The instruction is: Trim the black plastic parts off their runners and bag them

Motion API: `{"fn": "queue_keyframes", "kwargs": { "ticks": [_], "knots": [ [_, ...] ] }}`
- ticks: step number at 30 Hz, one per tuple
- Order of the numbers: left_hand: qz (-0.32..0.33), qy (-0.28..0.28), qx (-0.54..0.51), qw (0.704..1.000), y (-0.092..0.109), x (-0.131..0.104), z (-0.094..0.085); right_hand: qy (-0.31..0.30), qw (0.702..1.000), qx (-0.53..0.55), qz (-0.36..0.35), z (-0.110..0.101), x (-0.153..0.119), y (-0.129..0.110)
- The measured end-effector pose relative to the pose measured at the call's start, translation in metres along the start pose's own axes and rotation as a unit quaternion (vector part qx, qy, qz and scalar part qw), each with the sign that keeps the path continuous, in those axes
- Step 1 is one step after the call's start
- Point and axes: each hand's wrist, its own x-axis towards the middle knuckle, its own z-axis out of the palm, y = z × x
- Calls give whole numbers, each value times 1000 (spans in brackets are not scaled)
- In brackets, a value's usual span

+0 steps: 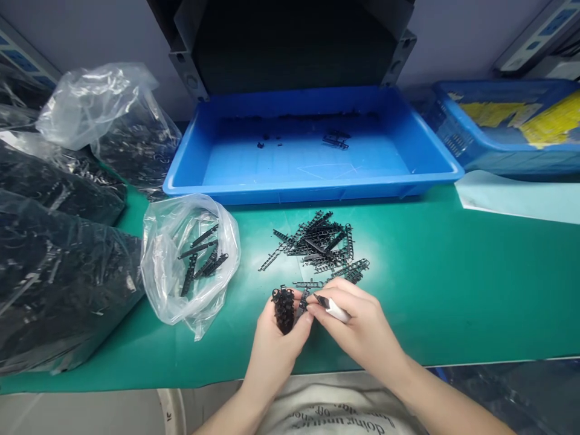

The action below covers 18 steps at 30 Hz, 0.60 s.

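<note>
My left hand [277,347] is wrapped round a bundle of black plastic strips [284,309], their looped ends facing up. Between its thumb and fingers stands a single black strip [303,303], slightly apart from the bundle. My right hand [369,326] grips a small white-handled tool [338,310] with a dark tip; its exact kind is unclear. The fingertips of this hand meet the single strip. Just beyond both hands lies a loose pile of black toothed strips [321,241] on the green mat [489,272].
Left of the pile, an open clear plastic bag [156,266] contains several strips. Full bags of black parts [58,290] crowd the left side. Behind is a blue tray [308,192] with few pieces inside. A blue basket [521,158] with yellow items and pale paper [521,196] occupy the right.
</note>
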Motion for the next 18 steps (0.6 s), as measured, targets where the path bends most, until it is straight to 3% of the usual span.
{"fn": "queue_keyframes", "kwargs": {
  "ticks": [5, 8, 14, 18],
  "knots": [
    [68, -5, 75, 995, 2, -1, 2, 60, 997, 15, 34, 9, -6, 1],
    [89, -13, 111, 990, 5, -5, 4, 56, 998, 29, 31, 11, -6, -3],
    [61, -24, 103, 992, 2, -5, -2, -12, 996, 14, 83, 7, 1, -7],
    [-7, -46, 58, 997, -2, -1, -8, -25, 992, 13, 123, -5, 5, -4]
  ]
}}
